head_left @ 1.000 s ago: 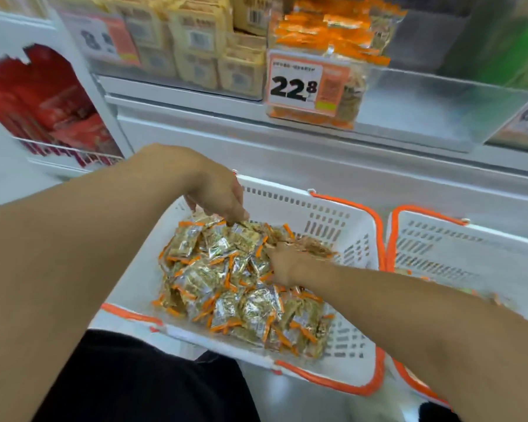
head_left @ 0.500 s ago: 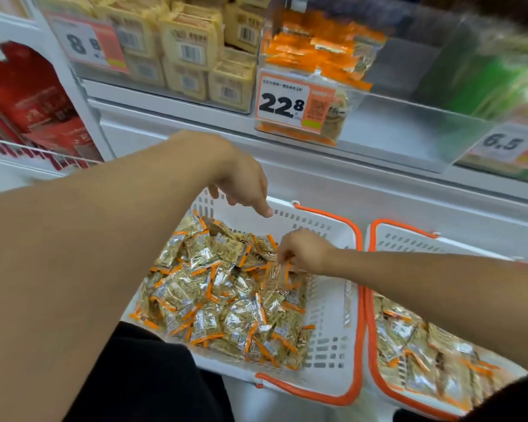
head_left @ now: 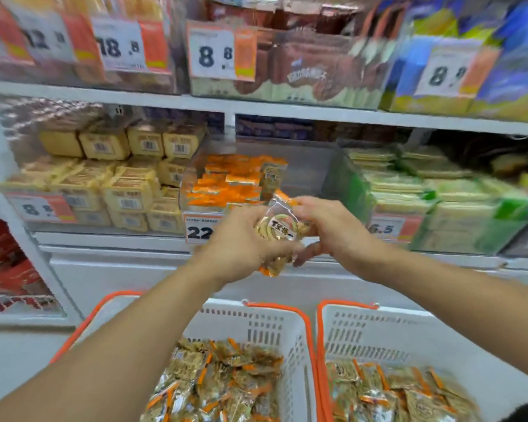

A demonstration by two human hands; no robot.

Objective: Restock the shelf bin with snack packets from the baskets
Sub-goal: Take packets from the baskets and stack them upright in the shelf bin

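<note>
Snack packets (head_left: pixel 276 233) held up in front of the shelf bin (head_left: pixel 235 184), just below its front edge, covering part of the price tag (head_left: pixel 200 228) that reads "22". Clear wrappers with orange ends and a round gold label; exact count in the bunch impossible to tell. Left hand (head_left: pixel 241 242) wrapped around the bunch from below and the left, fingers closed on it. Right hand (head_left: pixel 329 229) pinching the upper right edge of the same bunch, lower fingers curled beneath.

Bin partly filled with orange packets, one packet standing upright at its right side. Yellow packs (head_left: pixel 128 184) stacked to the left, green packs (head_left: pixel 439 196) to the right, all on a white shelf (head_left: pixel 110 242). More goods and price tags on the shelf above, heavily blurred.

Below, two white baskets with orange rims side by side, touching: left basket (head_left: pixel 275 327) and right basket (head_left: pixel 393 330), both holding loose heaps of the same packets. Near ends of both cut off by the bottom edge; left forearm hiding the left basket's near-left corner. Red goods (head_left: pixel 6 263) at far left, cropped.
</note>
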